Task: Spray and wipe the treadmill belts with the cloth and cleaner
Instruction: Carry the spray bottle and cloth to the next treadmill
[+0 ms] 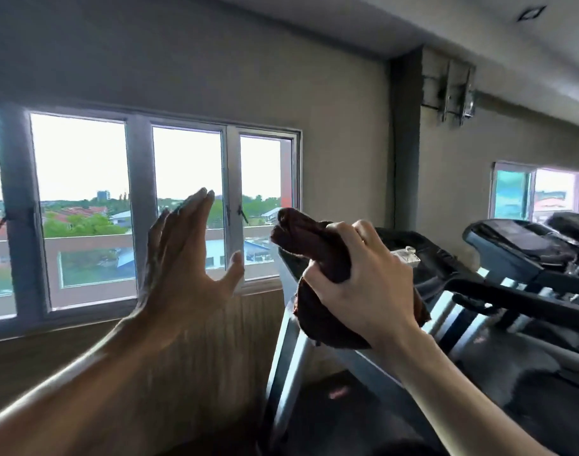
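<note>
My right hand (357, 284) is closed around a bunched dark brown cloth (311, 238), held up in front of the nearest treadmill's console. My left hand (186, 255) is raised flat and open beside it, fingers together and pointing up, touching nothing. The nearest treadmill (423, 274) stands just behind the cloth, its dark belt (347, 409) low between the silver uprights. No spray bottle shows anywhere in the view.
A second treadmill (525, 248) stands to the right, with a third behind it. A wide window (133, 209) fills the wall at left above a wood-panelled sill. A smaller window (538, 195) sits at far right.
</note>
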